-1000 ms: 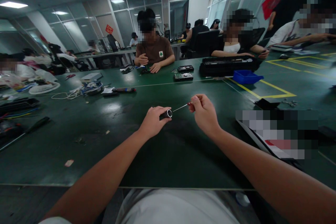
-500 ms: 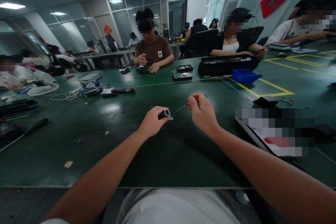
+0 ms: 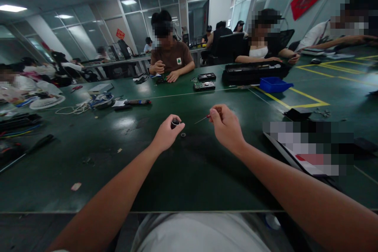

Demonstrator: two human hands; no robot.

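Note:
Between the thumb and fingers of my left hand (image 3: 167, 133) is a small black cylinder (image 3: 175, 124) with a pale ring at its end. Just below and right of that hand, a small round greyish part (image 3: 183, 135) lies on the green table. My right hand (image 3: 226, 126) is closed around the red handle of a thin screwdriver (image 3: 202, 120). Its shaft points left toward the cylinder, and the tip is apart from it. My fingers hide most of the handle.
A blue tray (image 3: 274, 85) and a long black casing (image 3: 255, 73) stand at the back right. Opened hard drives (image 3: 204, 86) lie before a person in brown (image 3: 171, 57). A bundle of cables (image 3: 100, 100) sits left, a long screwdriver (image 3: 44, 141) nearer me. A pixelated flat object (image 3: 304, 149) lies right.
My left hand has drawn left and tilted the cylinder. The small round part, formerly at its end, now lies apart from it. My right hand has barely moved.

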